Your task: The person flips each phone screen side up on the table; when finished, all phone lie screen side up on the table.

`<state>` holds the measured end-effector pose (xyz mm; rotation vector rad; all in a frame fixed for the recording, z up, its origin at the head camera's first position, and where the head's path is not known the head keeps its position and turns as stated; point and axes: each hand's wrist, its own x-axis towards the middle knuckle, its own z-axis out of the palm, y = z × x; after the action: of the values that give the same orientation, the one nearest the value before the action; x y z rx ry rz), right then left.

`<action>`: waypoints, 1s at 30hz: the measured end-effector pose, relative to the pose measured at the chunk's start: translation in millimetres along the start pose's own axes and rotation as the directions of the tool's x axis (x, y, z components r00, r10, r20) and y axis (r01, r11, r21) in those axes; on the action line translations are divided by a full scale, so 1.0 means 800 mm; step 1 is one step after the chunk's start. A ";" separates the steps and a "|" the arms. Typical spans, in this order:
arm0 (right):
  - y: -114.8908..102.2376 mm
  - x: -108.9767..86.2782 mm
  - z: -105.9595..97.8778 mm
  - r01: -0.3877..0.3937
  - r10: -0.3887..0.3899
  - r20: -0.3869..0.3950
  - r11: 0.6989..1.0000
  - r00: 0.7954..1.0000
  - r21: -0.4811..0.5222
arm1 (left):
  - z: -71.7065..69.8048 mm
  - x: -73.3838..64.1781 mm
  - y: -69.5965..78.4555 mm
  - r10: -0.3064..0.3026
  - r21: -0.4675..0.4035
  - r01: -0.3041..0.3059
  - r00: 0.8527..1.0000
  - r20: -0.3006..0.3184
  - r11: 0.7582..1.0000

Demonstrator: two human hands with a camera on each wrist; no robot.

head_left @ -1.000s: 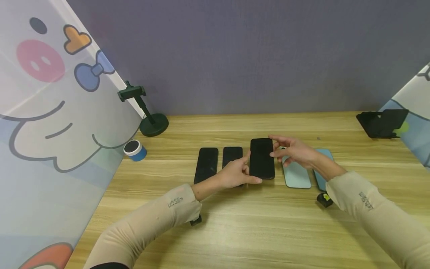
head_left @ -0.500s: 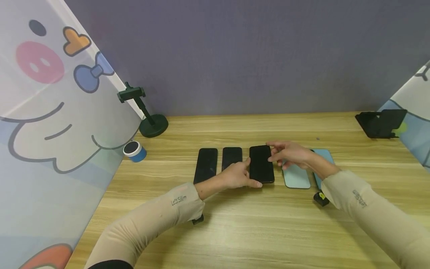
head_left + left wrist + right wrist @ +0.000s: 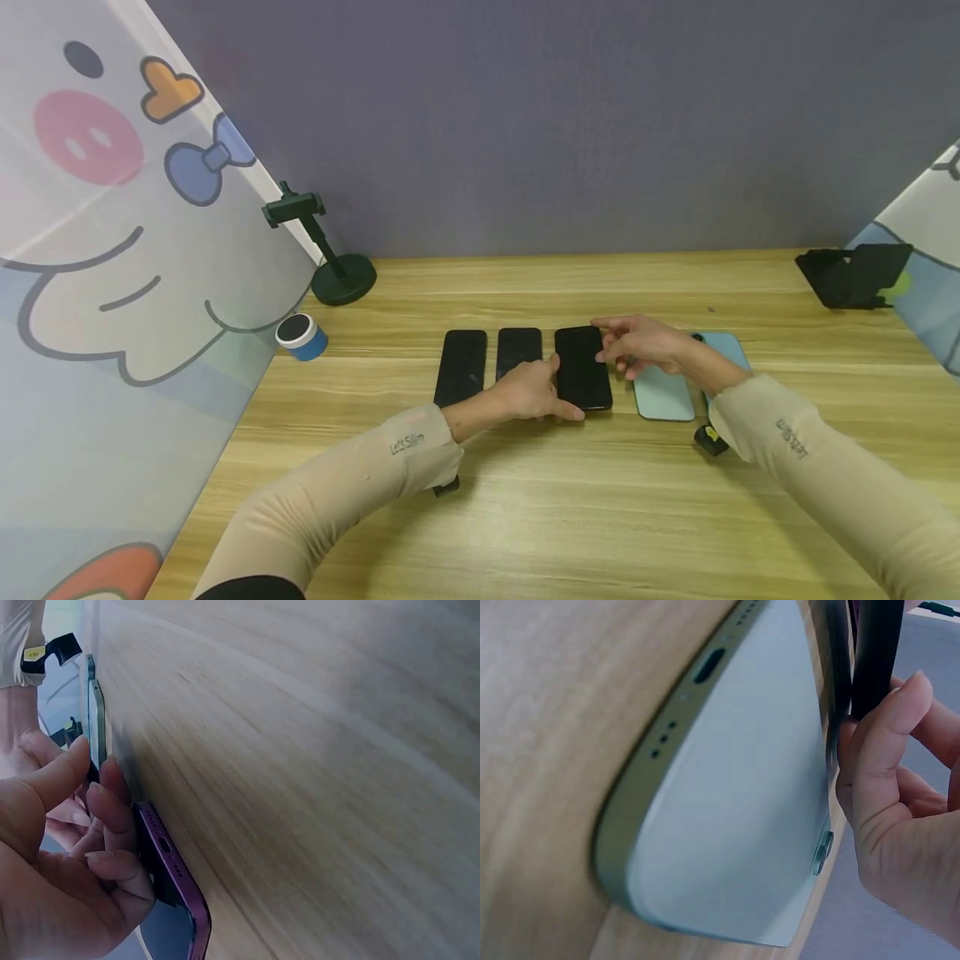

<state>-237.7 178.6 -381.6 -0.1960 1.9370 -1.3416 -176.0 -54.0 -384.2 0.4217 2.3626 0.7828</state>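
A black phone [image 3: 583,368], screen up, is held low over the table between both hands. My left hand [image 3: 531,390] grips its lower left, thumb at the bottom edge and fingers along the side. At its upper right, my right hand [image 3: 643,343] pinches the edge with thumb and fingers; the right wrist view shows that grip on the dark phone edge [image 3: 877,656]. Under the left hand lies another dark phone [image 3: 517,346], partly covered; its purple rim [image 3: 176,862] shows in the left wrist view. A pale green phone [image 3: 663,393] lies back up below the right hand.
Another black phone [image 3: 461,367] lies leftmost in the row, a blue phone [image 3: 726,350] rightmost, partly behind the right forearm. A dark green stand [image 3: 341,279] and a blue-white jar [image 3: 302,337] are at left. A black folding stand [image 3: 853,275] is at back right.
Both hands have lowered the black phone toward the front, into line with the other phones. In the last half second it has shifted only slightly.
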 end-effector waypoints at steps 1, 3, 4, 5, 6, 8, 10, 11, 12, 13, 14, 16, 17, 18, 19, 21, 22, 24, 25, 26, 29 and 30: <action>0.000 0.001 0.001 0.001 -0.001 0.002 1.000 1.000 0.000 | 0.001 0.000 0.001 -0.005 0.015 0.005 1.000 -0.003 1.000; 0.001 0.001 0.001 0.004 -0.004 0.006 1.000 1.000 -0.005 | 0.002 0.000 0.004 -0.018 0.052 0.019 1.000 -0.011 0.998; 0.002 0.001 0.002 0.004 -0.004 0.006 1.000 1.000 -0.009 | 0.003 0.000 0.006 -0.026 0.071 0.027 1.000 -0.015 0.997; 0.001 0.001 0.003 0.005 -0.005 0.006 1.000 1.000 -0.012 | 0.003 0.000 0.008 -0.035 0.090 0.037 0.999 -0.020 0.995; 0.001 0.001 0.003 0.006 -0.005 0.007 1.000 1.000 -0.022 | 0.004 -0.001 0.010 -0.046 0.107 0.049 0.999 -0.023 0.993; 0.000 0.001 0.003 0.009 -0.009 0.006 0.999 1.000 -0.038 | 0.004 -0.001 0.013 -0.068 0.138 0.071 0.997 -0.028 0.988; -0.001 0.001 0.004 0.007 -0.006 0.001 0.999 1.000 -0.051 | 0.005 -0.001 0.015 -0.085 0.165 0.089 0.996 -0.034 0.982; -0.002 0.001 0.005 0.008 -0.008 -0.001 0.998 1.000 -0.058 | 0.005 -0.001 0.016 -0.092 0.174 0.097 0.995 -0.033 0.980; -0.002 0.002 0.005 0.009 -0.009 -0.003 0.998 1.000 -0.064 | 0.005 -0.001 0.016 -0.098 0.179 0.102 0.995 -0.031 0.979; -0.002 0.002 0.005 0.010 -0.010 -0.004 0.998 1.000 -0.068 | 0.006 0.000 0.016 -0.101 0.184 0.104 0.994 -0.030 0.977; -0.002 0.002 0.005 0.010 -0.011 -0.008 0.997 1.000 -0.074 | 0.006 0.001 0.016 -0.103 0.188 0.107 0.994 -0.030 0.976; -0.003 0.002 0.005 0.010 -0.011 -0.019 0.996 1.000 -0.088 | 0.006 0.002 0.016 -0.106 0.189 0.109 0.994 -0.026 0.976; -0.003 0.002 0.005 0.011 -0.013 -0.024 0.995 1.000 -0.096 | 0.006 0.002 0.016 -0.108 0.187 0.110 0.994 -0.024 0.976; -0.003 0.002 0.006 0.009 -0.013 -0.031 0.994 0.999 -0.106 | 0.006 0.003 0.017 -0.109 0.190 0.112 0.994 -0.022 0.975; -0.003 0.001 0.006 0.008 -0.013 -0.038 0.993 0.999 -0.116 | 0.006 0.004 0.017 -0.112 0.195 0.114 0.994 -0.021 0.974; -0.003 0.002 0.007 0.006 -0.013 -0.050 0.991 0.999 -0.137 | 0.005 0.005 0.018 -0.111 0.211 0.113 0.994 -0.021 0.971; -0.003 0.002 0.008 0.005 -0.013 -0.053 0.989 0.998 -0.146 | 0.005 0.005 0.018 -0.111 0.224 0.112 0.994 -0.018 0.968; -0.002 0.003 0.009 0.005 -0.015 -0.058 0.987 0.998 -0.162 | 0.005 0.004 0.020 -0.109 0.255 0.109 0.994 -0.014 0.961; -0.002 0.004 0.010 0.005 -0.016 -0.060 0.985 0.998 -0.170 | 0.005 0.003 0.021 -0.108 0.270 0.108 0.994 -0.013 0.957; -0.001 0.004 0.011 0.007 -0.018 -0.061 0.984 0.998 -0.179 | 0.005 0.003 0.021 -0.107 0.285 0.106 0.994 -0.012 0.953; -0.001 0.005 0.012 0.009 -0.023 -0.068 0.979 0.997 -0.202 | 0.005 0.002 0.024 -0.112 0.311 0.109 0.994 -0.010 0.944; -0.001 0.004 0.012 0.011 -0.026 -0.070 0.978 0.997 -0.209 | 0.005 0.002 0.025 -0.114 0.316 0.111 0.993 -0.009 0.942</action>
<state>-233.8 169.2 -384.4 -0.2709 2.1427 -1.1695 -172.5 -36.4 -375.1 0.4146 2.4850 0.3461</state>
